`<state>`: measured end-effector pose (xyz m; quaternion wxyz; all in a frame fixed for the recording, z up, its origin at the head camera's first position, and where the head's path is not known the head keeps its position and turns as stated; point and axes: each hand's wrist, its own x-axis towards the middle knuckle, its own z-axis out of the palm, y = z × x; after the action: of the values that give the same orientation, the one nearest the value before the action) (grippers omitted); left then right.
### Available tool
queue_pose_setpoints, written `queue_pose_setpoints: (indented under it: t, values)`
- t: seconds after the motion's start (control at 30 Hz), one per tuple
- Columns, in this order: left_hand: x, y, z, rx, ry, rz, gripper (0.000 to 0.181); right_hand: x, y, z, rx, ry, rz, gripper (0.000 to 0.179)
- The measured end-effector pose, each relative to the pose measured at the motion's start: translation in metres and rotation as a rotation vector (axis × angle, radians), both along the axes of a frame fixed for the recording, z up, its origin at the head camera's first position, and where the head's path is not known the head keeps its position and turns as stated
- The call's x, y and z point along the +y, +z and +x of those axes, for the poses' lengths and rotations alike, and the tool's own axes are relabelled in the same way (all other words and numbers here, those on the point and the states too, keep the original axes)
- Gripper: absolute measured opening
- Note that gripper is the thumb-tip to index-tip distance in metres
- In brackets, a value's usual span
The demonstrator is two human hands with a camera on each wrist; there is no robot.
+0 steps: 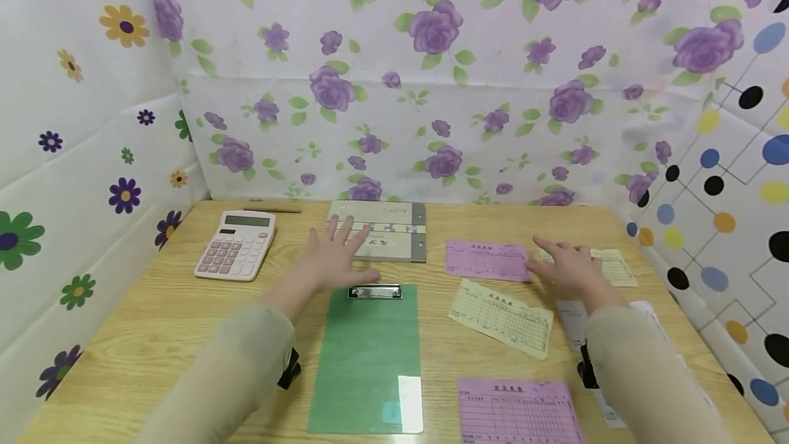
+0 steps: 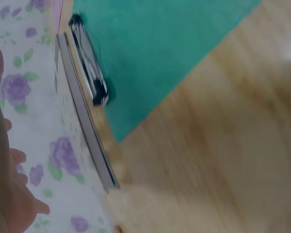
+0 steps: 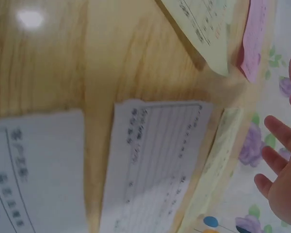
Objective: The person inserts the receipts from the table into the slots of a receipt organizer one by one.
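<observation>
My left hand (image 1: 335, 259) hovers with spread fingers over the top of a green clipboard (image 1: 370, 355), between its metal clip (image 1: 374, 291) and a beige-covered book (image 1: 388, 242). On the other side, my right hand (image 1: 570, 267) is held above the table with fingers extended, holding nothing. Near it lie a pink form (image 1: 483, 260) and a yellow form (image 1: 616, 267), partly hidden by the hand. Another yellow form (image 1: 505, 317) lies tilted below. In the right wrist view, white printed slips (image 3: 155, 160) lie under the right arm.
A pink-and-white calculator (image 1: 237, 245) sits at the left, with a thin brown stick (image 1: 271, 210) behind it. One more pink form (image 1: 518, 410) lies at the front edge. Flower-patterned cloth (image 1: 394, 88) walls in the wooden table (image 1: 154, 348).
</observation>
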<state>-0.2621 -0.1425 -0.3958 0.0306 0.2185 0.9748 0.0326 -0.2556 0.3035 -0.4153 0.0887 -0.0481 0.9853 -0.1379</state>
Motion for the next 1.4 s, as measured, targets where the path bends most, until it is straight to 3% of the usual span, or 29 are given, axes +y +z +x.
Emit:
queue_pose_setpoints:
  t: [0.27, 0.57, 0.73, 1.0, 1.4]
  values:
    - [0.014, -0.012, 0.021, -0.021, -0.109, 0.075, 0.096, -0.010, -0.013, -0.005, 0.021, 0.043, -0.004, 0.062]
    - [0.017, -0.035, 0.027, -0.123, -0.187, 0.106, 0.096, -0.017, -0.024, -0.017, 0.015, 0.077, 0.019, 0.060]
    - [0.017, -0.039, 0.029, -0.139, -0.190, 0.114, 0.090, -0.016, -0.030, -0.022, 0.021, 0.096, 0.032, 0.055]
    - [0.011, -0.053, 0.029, -0.086, -0.192, 0.135, 0.072, -0.018, -0.036, -0.025, 0.046, 0.108, 0.030, 0.050]
    - [0.009, -0.063, 0.029, -0.056, -0.152, 0.157, 0.070, -0.018, -0.035, -0.023, 0.061, 0.119, -0.021, 0.044]
